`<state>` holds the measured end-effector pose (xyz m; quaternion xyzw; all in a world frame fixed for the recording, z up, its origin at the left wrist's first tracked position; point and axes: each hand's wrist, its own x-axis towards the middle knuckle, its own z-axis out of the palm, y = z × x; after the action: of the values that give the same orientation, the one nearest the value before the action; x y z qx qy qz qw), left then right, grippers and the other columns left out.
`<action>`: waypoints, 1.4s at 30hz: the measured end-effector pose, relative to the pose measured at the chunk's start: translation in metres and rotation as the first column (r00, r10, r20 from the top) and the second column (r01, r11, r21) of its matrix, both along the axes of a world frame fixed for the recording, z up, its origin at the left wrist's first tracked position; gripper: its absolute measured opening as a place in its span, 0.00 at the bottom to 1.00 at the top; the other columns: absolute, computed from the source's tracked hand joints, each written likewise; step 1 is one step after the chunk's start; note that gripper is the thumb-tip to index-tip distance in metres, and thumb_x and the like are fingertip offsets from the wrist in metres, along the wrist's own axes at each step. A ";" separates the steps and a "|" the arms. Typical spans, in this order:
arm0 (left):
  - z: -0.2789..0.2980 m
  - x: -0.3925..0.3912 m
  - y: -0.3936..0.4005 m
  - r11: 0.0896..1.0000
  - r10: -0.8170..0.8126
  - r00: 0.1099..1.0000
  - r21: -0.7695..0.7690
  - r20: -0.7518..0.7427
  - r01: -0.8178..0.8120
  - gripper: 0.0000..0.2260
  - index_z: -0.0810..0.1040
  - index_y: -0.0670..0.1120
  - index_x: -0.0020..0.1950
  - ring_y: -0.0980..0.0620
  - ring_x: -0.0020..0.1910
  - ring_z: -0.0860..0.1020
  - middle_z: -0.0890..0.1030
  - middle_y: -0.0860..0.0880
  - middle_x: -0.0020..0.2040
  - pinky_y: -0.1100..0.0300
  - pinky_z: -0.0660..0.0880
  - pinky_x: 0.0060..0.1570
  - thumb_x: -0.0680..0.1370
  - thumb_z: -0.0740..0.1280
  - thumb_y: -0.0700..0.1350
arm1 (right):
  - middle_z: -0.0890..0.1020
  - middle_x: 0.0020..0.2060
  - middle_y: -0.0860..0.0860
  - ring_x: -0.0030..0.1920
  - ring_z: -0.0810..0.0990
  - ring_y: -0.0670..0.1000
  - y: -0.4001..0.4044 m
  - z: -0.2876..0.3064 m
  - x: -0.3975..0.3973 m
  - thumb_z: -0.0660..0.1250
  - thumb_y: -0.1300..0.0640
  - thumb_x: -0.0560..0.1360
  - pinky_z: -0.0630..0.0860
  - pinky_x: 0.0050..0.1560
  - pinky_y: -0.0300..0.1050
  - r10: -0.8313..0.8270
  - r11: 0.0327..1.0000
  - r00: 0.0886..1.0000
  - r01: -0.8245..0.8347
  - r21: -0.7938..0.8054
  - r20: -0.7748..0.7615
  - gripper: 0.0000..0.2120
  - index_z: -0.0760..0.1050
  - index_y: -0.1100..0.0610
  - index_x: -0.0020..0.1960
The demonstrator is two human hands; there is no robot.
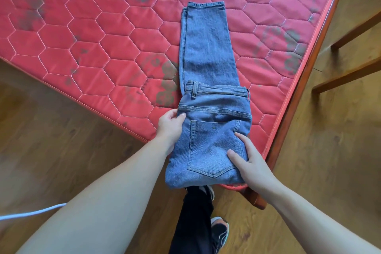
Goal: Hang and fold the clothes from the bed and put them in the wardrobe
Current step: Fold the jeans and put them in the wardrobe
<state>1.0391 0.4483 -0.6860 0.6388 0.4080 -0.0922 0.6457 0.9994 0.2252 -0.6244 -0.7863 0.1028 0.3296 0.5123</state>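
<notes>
Both hands, left (170, 128) and right (250, 164), hold folded jeans (210, 130) on the red mattress (82, 37).

Blue jeans (208, 88) half-folded on mattress (82, 47)

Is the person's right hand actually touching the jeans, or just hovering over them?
Touching. The head view shows the right hand lying on the jeans, fingers straight across the back pocket.
</notes>
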 end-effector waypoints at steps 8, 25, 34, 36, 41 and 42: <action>0.015 -0.035 0.005 0.947 -0.314 0.864 -0.061 -0.393 0.316 0.18 0.80 0.43 0.51 0.46 0.42 0.79 0.81 0.47 0.43 0.58 0.70 0.41 0.81 0.60 0.57 | 0.79 0.61 0.46 0.55 0.79 0.47 0.004 0.009 0.015 0.68 0.53 0.77 0.77 0.53 0.45 -0.080 0.997 0.995 0.080 0.001 -0.059 0.21 0.70 0.42 0.68; 0.094 0.056 0.036 0.903 0.040 0.992 -0.421 -0.121 -0.088 0.07 0.78 0.47 0.49 0.50 0.42 0.80 0.81 0.47 0.41 0.58 0.78 0.39 0.80 0.63 0.49 | 0.70 0.18 0.49 0.15 0.69 0.42 0.046 0.089 0.193 0.57 0.62 0.78 0.65 0.14 0.30 -0.351 0.735 0.691 0.621 0.271 -0.632 0.18 0.70 0.58 0.29; 0.048 0.157 0.064 0.977 -0.212 0.976 0.008 -0.057 0.212 0.20 0.74 0.47 0.65 0.52 0.43 0.79 0.81 0.47 0.53 0.60 0.72 0.38 0.78 0.65 0.58 | 0.77 0.57 0.53 0.52 0.81 0.53 0.091 0.057 0.320 0.64 0.43 0.77 0.77 0.46 0.48 -0.253 0.882 0.917 0.349 0.316 -0.307 0.23 0.67 0.52 0.68; 0.029 0.164 0.063 0.914 -0.335 0.926 0.177 -0.176 0.364 0.21 0.72 0.46 0.66 0.50 0.46 0.78 0.79 0.49 0.53 0.61 0.71 0.43 0.77 0.69 0.54 | 0.77 0.53 0.52 0.45 0.80 0.53 0.088 0.022 0.324 0.69 0.47 0.75 0.76 0.45 0.48 -0.209 0.976 0.971 0.215 0.041 -0.118 0.27 0.65 0.52 0.70; -0.002 0.150 0.049 0.942 -0.214 0.963 0.227 -0.164 0.248 0.22 0.70 0.50 0.65 0.51 0.53 0.79 0.80 0.50 0.54 0.56 0.74 0.56 0.74 0.73 0.51 | 0.74 0.62 0.58 0.63 0.73 0.58 0.064 -0.047 0.279 0.75 0.42 0.65 0.70 0.66 0.54 0.111 0.855 0.988 -0.037 -0.518 0.112 0.38 0.66 0.53 0.71; -0.003 0.150 0.046 0.944 -0.173 0.973 0.257 -0.153 0.208 0.23 0.71 0.50 0.64 0.51 0.52 0.80 0.80 0.51 0.53 0.56 0.74 0.56 0.73 0.74 0.52 | 0.73 0.64 0.58 0.65 0.72 0.57 0.061 -0.054 0.273 0.75 0.44 0.66 0.68 0.68 0.52 0.091 0.883 0.988 -0.021 -0.469 0.127 0.39 0.65 0.53 0.72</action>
<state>1.1887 0.4947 -0.6894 0.7503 0.3937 -0.1387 0.5127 1.2719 0.2861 -0.6781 -0.9110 0.1183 0.2516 0.3046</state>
